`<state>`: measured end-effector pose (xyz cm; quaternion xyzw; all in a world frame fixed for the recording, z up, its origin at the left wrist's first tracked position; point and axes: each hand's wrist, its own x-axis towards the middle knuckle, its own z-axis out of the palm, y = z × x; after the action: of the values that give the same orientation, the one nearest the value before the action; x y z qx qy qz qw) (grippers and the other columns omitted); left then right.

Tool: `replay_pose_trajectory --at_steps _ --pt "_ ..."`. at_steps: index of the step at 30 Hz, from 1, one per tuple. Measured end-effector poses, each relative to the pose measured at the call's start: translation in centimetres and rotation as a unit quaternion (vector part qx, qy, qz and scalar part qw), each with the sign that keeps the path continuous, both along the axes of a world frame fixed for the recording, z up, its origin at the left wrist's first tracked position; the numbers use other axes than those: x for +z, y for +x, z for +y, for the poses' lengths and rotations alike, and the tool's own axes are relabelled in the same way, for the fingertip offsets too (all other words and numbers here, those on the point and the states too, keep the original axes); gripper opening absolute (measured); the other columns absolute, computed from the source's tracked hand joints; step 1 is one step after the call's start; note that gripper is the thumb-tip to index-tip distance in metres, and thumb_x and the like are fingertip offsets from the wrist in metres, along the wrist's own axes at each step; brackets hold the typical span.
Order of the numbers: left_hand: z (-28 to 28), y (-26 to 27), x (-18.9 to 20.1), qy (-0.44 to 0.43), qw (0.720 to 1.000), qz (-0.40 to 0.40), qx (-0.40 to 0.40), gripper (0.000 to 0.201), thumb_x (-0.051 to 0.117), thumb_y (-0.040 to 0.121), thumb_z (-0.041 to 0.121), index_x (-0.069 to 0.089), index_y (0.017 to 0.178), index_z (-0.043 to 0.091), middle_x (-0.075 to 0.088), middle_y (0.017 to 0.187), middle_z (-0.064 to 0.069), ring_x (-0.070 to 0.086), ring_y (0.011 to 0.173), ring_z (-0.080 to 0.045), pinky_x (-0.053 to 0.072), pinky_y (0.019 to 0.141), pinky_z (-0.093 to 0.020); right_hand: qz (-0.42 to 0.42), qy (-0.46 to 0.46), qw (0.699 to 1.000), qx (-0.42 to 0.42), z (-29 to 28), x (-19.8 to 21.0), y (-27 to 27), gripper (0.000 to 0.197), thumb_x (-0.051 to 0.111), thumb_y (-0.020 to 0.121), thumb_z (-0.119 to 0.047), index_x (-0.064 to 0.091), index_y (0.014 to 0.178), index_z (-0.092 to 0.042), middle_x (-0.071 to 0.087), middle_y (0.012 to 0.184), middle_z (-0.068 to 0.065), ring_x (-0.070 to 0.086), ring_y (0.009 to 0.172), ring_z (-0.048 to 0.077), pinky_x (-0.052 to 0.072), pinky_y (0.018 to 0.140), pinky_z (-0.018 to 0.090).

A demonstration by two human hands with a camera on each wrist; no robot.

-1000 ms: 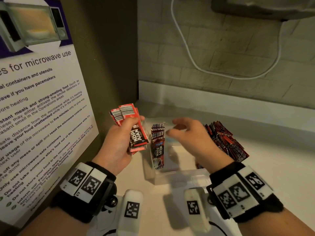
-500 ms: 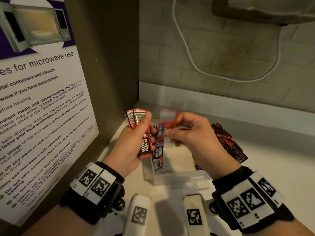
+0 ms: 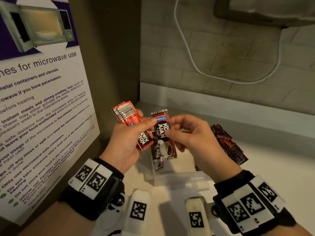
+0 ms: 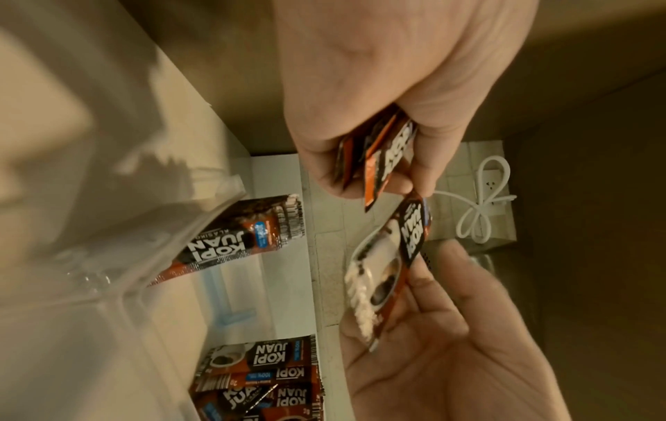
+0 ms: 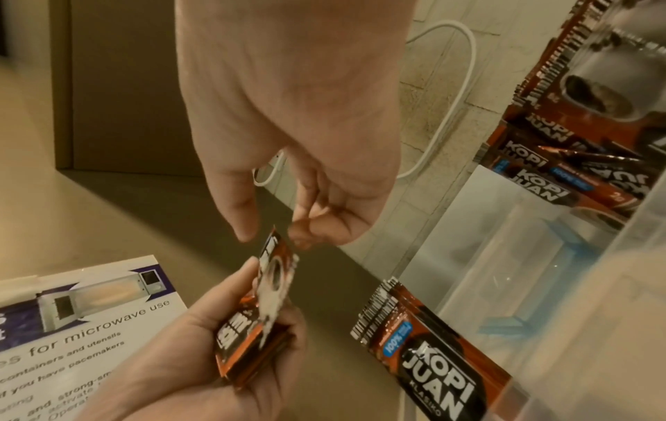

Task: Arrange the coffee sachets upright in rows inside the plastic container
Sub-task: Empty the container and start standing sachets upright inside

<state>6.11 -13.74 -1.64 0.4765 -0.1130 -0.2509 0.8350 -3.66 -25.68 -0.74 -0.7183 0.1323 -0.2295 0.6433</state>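
My left hand (image 3: 143, 123) grips a small stack of red coffee sachets (image 3: 129, 120), barcode side up; the left wrist view shows the stack (image 4: 378, 153) clamped in its curled fingers. My right hand (image 3: 170, 132) pinches a single sachet (image 3: 163, 133) between thumb and fingers, upright, right beside the stack and above the clear plastic container (image 3: 180, 175). One sachet (image 3: 157, 160) stands inside against the container's left wall, seen also in the right wrist view as a standing sachet (image 5: 432, 356). A loose pile of sachets (image 3: 228, 143) lies on the counter to the right.
A microwave-use poster (image 3: 42, 99) leans on the brown side panel at the left. A white cable (image 3: 204, 74) loops across the brick wall behind. An appliance (image 3: 264, 9) hangs at the top right. The pale counter (image 3: 272, 167) stretches to the right.
My right hand, empty over the container a second ago, came to the left hand's stack and now pinches one sachet from it. Both hands rose slightly.
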Motion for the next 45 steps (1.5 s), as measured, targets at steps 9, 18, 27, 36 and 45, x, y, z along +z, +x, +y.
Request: replay_pose_trajectory --at_steps 9,18,27,36,45 --pt "0.5 1.1 -0.2 0.067 0.996 0.024 0.062 0.013 0.056 0.093 0.021 0.063 0.085 0.014 0.060 0.065 0.001 0.058 0.048 -0.009 0.047 0.049 -0.023 0.165 -0.025 0.985 -0.039 -2.0 -1.7 0.1 0.015 0.064 0.083 0.006 0.062 0.072 -0.004 0.070 0.070 0.010 0.067 0.057 0.014 0.055 0.055 0.024" --pt "0.9 1.3 -0.8 0.096 0.993 0.023 0.065 0.017 0.051 0.096 0.025 0.061 0.091 0.012 0.066 0.072 -0.003 0.063 0.050 -0.009 0.051 0.051 -0.024 0.264 -0.098 0.959 0.010 -1.4 -5.1 1.7 0.025 0.068 0.078 0.011 0.056 0.066 -0.007 0.062 0.057 0.006 0.059 0.041 0.006 0.050 0.045 0.020" --pt "1.1 1.3 -1.2 0.130 0.990 0.022 0.057 0.022 0.055 0.095 0.029 0.063 0.102 0.009 0.066 0.073 -0.002 0.065 0.052 -0.007 0.052 0.052 -0.024 0.289 -0.154 0.945 -0.003 -1.6 -5.7 2.0 0.019 0.077 0.074 0.000 0.061 0.069 -0.010 0.064 0.058 0.001 0.059 0.043 0.004 0.048 0.047 0.018" --pt "0.7 0.5 -0.9 0.102 0.995 0.021 -0.004 0.010 0.060 0.092 0.021 0.065 0.098 0.014 0.072 0.071 0.001 0.069 0.058 -0.009 0.051 0.049 -0.021 0.129 -0.129 0.979 -0.093 -1.5 -1.4 0.6 0.019 0.071 0.083 -0.020 0.066 0.081 -0.002 0.064 0.066 0.002 0.058 0.051 0.010 0.050 0.051 0.022" --pt "0.1 -1.2 -0.3 0.084 0.995 -0.033 -0.041 0.029 0.070 0.081 0.012 0.067 0.109 0.005 0.072 0.101 -0.019 0.070 0.090 -0.035 0.057 0.081 -0.049 0.062 -0.011 0.998 -0.007 0.7 0.2 1.0 0.018 0.072 0.077 0.002 0.064 0.093 -0.001 0.058 0.064 0.008 0.052 0.043 0.012 0.041 0.042 0.024"
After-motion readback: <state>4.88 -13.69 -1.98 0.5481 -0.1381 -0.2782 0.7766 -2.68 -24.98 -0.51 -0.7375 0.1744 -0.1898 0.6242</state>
